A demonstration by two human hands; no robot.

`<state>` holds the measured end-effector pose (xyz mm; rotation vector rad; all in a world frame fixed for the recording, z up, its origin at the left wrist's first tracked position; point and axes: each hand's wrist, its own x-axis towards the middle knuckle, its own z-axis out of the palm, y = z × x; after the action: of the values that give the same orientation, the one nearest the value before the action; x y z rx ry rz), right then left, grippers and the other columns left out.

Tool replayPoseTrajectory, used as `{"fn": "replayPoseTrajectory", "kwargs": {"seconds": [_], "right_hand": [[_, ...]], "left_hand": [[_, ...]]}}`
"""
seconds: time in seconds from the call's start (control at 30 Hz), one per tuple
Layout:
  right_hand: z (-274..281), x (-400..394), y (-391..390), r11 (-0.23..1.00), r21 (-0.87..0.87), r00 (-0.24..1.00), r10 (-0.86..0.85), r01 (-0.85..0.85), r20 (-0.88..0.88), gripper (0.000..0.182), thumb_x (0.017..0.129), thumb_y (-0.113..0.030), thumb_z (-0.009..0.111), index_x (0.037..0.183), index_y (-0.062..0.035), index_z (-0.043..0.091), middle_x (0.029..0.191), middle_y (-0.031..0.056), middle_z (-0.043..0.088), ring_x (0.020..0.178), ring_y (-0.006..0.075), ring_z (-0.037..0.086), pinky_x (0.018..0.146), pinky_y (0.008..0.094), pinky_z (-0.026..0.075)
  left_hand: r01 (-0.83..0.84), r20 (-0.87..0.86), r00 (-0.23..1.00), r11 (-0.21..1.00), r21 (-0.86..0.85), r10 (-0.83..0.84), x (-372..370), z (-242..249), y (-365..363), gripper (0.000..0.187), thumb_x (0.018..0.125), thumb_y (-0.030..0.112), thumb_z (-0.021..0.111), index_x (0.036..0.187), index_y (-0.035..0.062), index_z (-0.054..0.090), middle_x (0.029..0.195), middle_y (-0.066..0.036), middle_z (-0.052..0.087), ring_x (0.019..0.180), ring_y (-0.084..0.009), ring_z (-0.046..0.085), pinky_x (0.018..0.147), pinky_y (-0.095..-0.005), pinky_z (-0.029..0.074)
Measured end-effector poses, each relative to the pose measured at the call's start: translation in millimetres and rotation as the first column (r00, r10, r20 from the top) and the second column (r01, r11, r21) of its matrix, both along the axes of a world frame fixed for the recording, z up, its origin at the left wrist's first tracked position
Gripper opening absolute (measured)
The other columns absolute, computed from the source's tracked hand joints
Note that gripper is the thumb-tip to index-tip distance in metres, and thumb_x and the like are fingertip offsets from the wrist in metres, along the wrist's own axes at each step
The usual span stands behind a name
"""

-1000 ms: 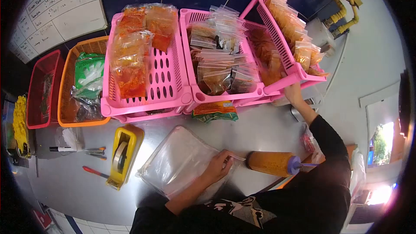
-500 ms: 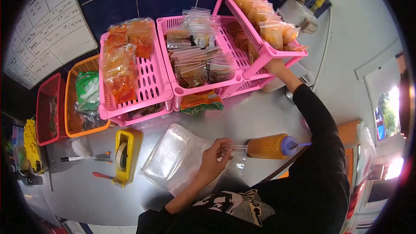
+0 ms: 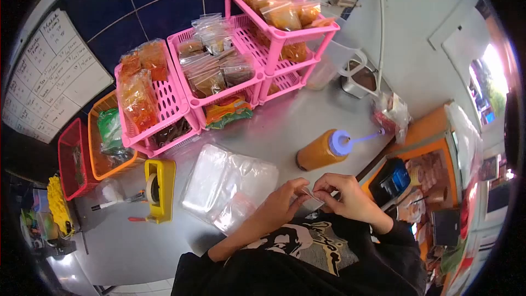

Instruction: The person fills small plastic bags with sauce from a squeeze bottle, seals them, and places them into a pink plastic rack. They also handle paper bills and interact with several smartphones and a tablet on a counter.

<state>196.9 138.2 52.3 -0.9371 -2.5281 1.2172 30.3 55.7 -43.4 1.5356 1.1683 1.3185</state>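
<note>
Close to my chest, both hands meet over a small clear plastic bag (image 3: 312, 201). My left hand (image 3: 280, 204) pinches one side of its edge, and my right hand (image 3: 346, 197) pinches the other. What the bag contains, if anything, I cannot make out. Left of my hands, a stack of clear plastic bags (image 3: 224, 181) lies flat on the steel table (image 3: 148, 252). Just beyond my hands stands a squeeze bottle (image 3: 323, 149) of orange-brown sauce with a purple cap, leaning in the view.
Pink racks (image 3: 192, 98) with filled bags line the back wall. A yellow tape dispenser (image 3: 160, 192), an orange basket (image 3: 101, 159) and a red basket (image 3: 74, 153) are at left. A metal container (image 3: 359, 79) stands at the back right, with an orange-framed shelf (image 3: 433, 159) nearer.
My right hand has come back from the pink rack and now grips the small bag with my left hand. The view has shifted, showing more of the right side.
</note>
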Motion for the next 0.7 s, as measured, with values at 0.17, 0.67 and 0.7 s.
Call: {"fn": "replayPoseTrajectory", "kwargs": {"seconds": [0.17,0.67,0.7], "right_hand": [[-47,37,-30,0.835,-0.529,0.942,-0.284,0.151,-0.180,0.008,0.084,0.004,0.061,0.091,0.0013,0.059,0.079,0.0032,0.061,0.071,0.0078,0.056,0.062,0.0225,0.047],[-79,61,-60,0.311,-0.924,0.836,-0.426,-0.223,-0.345,0.008,0.091,-0.001,0.053,0.099,0.0006,0.053,0.084,0.0042,0.058,0.077,0.0131,0.057,0.073,0.0247,0.045],[-84,62,-63,0.310,-0.924,0.832,-0.433,-0.223,-0.346,0.008,0.091,-0.001,0.053,0.099,0.0006,0.053,0.084,0.0042,0.058,0.077,0.0131,0.057,0.073,0.0247,0.045]], "left_hand": [[0.044,-0.096,0.995,0.998,0.037,-0.040,14,0,-7,0.039,0.084,0.007,0.063,0.119,0.0058,0.045,0.105,-0.013,0.060,0.094,-0.0275,0.062,0.085,-0.0380,0.047],[0.320,-0.423,0.904,0.748,0.582,-0.057,16,3,-13,0.030,0.071,0.004,0.067,0.101,0.0027,0.063,0.094,-0.007,0.064,0.088,-0.0258,0.062,0.080,-0.0367,0.051],[0.282,-0.367,0.922,0.857,0.431,-0.119,16,5,-16,0.028,0.071,0.007,0.067,0.098,0.0042,0.062,0.099,-0.007,0.061,0.089,-0.0265,0.061,0.079,-0.0367,0.050]]}}
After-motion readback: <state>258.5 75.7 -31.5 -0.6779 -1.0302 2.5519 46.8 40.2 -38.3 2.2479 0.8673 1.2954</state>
